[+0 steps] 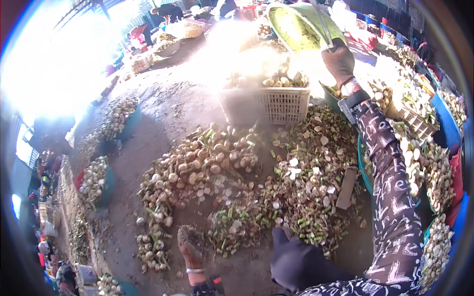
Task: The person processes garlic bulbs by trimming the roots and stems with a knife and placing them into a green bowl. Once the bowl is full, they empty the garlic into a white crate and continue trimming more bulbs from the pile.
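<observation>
At the upper right my right hand (339, 61), soiled dark, grips the handle of a pale green bucket (296, 27). The bucket is tilted so its dirt-specked inside shows. My left hand (190, 246), dirty and with a bracelet at the wrist, hangs low at the bottom centre; I see nothing in it, and its fingers are hard to make out. Beside it on the ground lies a heap of garlic bulbs (200, 155). To its right spreads a pile of cut stems, roots and skins (311, 177).
A plastic crate (283, 105) of bulbs stands ahead, partly washed out by glare. A flat wooden piece (347, 188) lies on the trimmings. Filled tubs (129, 124) stand at left; garlic heaps (439, 177) line the right. A dark cloth shape (300, 261) is below. People work farther off.
</observation>
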`<state>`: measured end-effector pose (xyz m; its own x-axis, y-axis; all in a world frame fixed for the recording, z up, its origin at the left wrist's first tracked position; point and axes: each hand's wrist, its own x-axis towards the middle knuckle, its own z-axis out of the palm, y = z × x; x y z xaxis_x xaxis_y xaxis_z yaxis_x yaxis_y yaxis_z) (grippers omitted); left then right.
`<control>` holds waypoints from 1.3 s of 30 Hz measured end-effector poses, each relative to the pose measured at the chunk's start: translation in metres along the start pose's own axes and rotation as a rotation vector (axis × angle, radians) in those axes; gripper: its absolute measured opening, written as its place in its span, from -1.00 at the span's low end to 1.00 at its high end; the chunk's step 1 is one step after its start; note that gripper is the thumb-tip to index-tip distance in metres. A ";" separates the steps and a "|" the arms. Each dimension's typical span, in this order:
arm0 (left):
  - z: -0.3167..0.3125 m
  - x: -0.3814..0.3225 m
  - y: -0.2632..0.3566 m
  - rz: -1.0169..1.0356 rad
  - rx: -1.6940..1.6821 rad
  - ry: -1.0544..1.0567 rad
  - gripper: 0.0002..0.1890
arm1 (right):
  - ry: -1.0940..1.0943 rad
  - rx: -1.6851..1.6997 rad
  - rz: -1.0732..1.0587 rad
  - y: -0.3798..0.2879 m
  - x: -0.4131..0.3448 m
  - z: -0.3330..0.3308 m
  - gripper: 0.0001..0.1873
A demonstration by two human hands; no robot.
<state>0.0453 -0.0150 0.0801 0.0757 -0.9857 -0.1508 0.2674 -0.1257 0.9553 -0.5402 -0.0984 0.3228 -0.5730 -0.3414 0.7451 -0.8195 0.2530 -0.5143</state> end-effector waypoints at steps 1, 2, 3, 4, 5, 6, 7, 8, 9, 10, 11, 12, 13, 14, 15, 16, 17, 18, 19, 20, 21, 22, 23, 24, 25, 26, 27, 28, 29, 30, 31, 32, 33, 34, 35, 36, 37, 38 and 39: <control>-0.007 -0.013 0.013 0.011 0.009 0.004 -0.69 | 0.002 0.013 0.008 -0.002 -0.006 -0.018 -0.70; -0.013 -0.026 0.025 -0.061 -0.020 0.004 -0.69 | 0.035 0.110 0.012 -0.003 -0.014 -0.034 -0.72; -0.019 -0.039 0.034 -0.134 -0.059 0.003 -0.70 | 0.072 0.204 0.008 -0.003 -0.019 -0.051 -0.74; -0.030 -0.042 0.041 -0.026 -0.004 0.016 -0.70 | 0.086 0.485 0.014 -0.003 -0.019 -0.063 -0.70; -0.043 -0.054 0.045 -0.015 -0.006 0.026 -0.70 | 0.044 0.576 0.073 0.002 -0.024 -0.083 -0.70; -0.039 -0.061 0.057 0.075 -0.007 -0.001 -0.73 | 0.022 0.607 0.093 -0.005 -0.033 -0.109 -0.70; -0.042 -0.072 0.069 0.166 -0.006 -0.017 -0.76 | -0.008 0.647 0.113 -0.014 -0.040 -0.131 -0.70; -0.054 -0.077 0.075 0.114 0.024 0.042 -0.75 | -0.025 0.560 0.060 -0.016 -0.043 -0.147 -0.69; -0.052 -0.085 0.083 0.106 0.029 0.052 -0.75 | -0.052 0.657 0.084 -0.021 -0.050 -0.161 -0.71; -0.043 -0.094 0.094 0.226 0.260 0.007 -0.68 | -0.056 0.584 -0.004 -0.015 -0.047 -0.173 -0.71; -0.042 -0.106 0.100 0.331 0.500 -0.035 -0.62 | -0.076 0.515 -0.085 -0.008 -0.050 -0.182 -0.72; -0.072 -0.109 0.100 0.349 0.525 -0.087 -0.63 | -0.067 0.643 -0.117 -0.034 -0.062 -0.195 -0.77; -0.106 -0.112 0.101 0.371 0.553 -0.135 -0.63 | -0.050 0.781 -0.142 -0.063 -0.075 -0.204 -0.71; -0.085 -0.109 0.097 0.349 0.543 -0.154 -0.63 | -0.168 0.652 -0.026 -0.054 -0.076 -0.212 -0.76; -0.066 -0.125 0.110 0.183 0.395 -0.105 -0.66 | -0.184 0.673 -0.030 -0.063 -0.084 -0.208 -0.76; -0.053 -0.134 0.114 0.017 0.235 -0.069 -0.66 | -0.214 0.821 0.030 -0.074 -0.096 -0.206 -0.78; -0.054 -0.137 0.111 0.029 0.223 -0.056 -0.66 | -0.241 0.975 0.084 -0.087 -0.105 -0.205 -0.80; -0.058 -0.140 0.108 0.009 0.206 -0.063 -0.65 | -0.354 1.046 0.078 -0.094 -0.108 -0.202 -0.83; -0.057 -0.146 0.108 -0.018 0.190 -0.071 -0.65 | -0.323 1.004 0.009 -0.111 -0.120 -0.206 -0.83; -0.055 -0.150 0.109 0.012 0.151 -0.069 -0.65 | -0.436 1.054 0.053 -0.123 -0.124 -0.208 -0.82; -0.061 -0.151 0.112 0.015 0.144 -0.045 -0.65 | -0.554 1.105 0.098 -0.135 -0.129 -0.207 -0.80; -0.066 -0.152 0.114 0.049 0.105 -0.071 -0.67 | -0.575 1.115 0.087 -0.141 -0.132 -0.205 -0.80; -0.073 -0.155 0.117 0.083 0.068 -0.097 -0.68 | -0.448 1.041 -0.347 -0.147 -0.136 -0.203 -0.77; -0.079 -0.158 0.118 0.083 0.063 -0.080 -0.68 | -0.297 0.934 -0.764 -0.151 -0.140 -0.201 -0.74; -0.087 -0.161 0.120 0.092 0.056 -0.039 -0.67 | -0.308 0.946 -0.769 -0.155 -0.145 -0.198 -0.74; -0.094 -0.164 0.124 0.101 0.052 0.002 -0.66 | -0.354 0.975 -0.757 -0.157 -0.149 -0.195 -0.71; -0.105 -0.167 0.128 0.113 0.051 0.042 -0.66 | -0.397 1.007 -0.744 -0.165 -0.154 -0.196 -0.69; -0.120 -0.167 0.123 0.129 0.029 0.097 -0.64 | -0.402 1.019 -0.742 -0.172 -0.162 -0.197 -0.69; -0.131 -0.170 0.126 0.131 0.031 0.100 -0.64 | -0.538 1.176 -0.487 -0.191 -0.180 -0.206 -0.70; -0.136 -0.173 0.125 0.104 0.011 0.110 -0.64 | -0.661 1.299 -0.216 -0.205 -0.195 -0.219 -0.70; -0.140 -0.177 0.124 0.075 -0.008 0.118 -0.64 | -0.771 1.406 0.069 -0.210 -0.202 -0.223 -0.69; -0.135 -0.184 0.122 0.131 0.049 0.147 -0.61 | -0.800 1.379 0.085 -0.200 -0.196 -0.226 -0.69; -0.133 -0.189 0.121 0.188 0.111 0.180 -0.59 | -0.833 1.357 0.108 -0.187 -0.194 -0.224 -0.68; -0.143 -0.191 0.124 0.138 0.115 0.219 -0.58 | -0.838 1.349 0.106 -0.178 -0.192 -0.214 -0.68; -0.152 -0.186 0.124 0.085 0.116 0.249 -0.57 | -0.823 1.341 0.117 -0.177 -0.192 -0.215 -0.68; -0.158 -0.184 0.121 0.115 0.082 0.215 -0.58 | -0.806 1.380 0.109 -0.181 -0.196 -0.217 -0.67; -0.161 -0.176 0.119 0.112 0.090 0.197 -0.58 | -0.787 1.417 0.099 -0.180 -0.198 -0.221 -0.67; -0.147 -0.177 0.120 0.110 0.076 0.203 -0.59 | -0.744 1.356 0.048 -0.169 -0.198 -0.227 -0.68; -0.133 -0.177 0.121 0.108 0.059 0.207 -0.60 | -0.731 1.337 0.058 -0.156 -0.193 -0.232 -0.68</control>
<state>0.1920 0.1591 0.1890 0.2979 -0.9503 -0.0903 0.1908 -0.0334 0.9811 -0.2990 0.1378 0.3574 -0.1555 -0.8200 0.5508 0.0229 -0.5604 -0.8279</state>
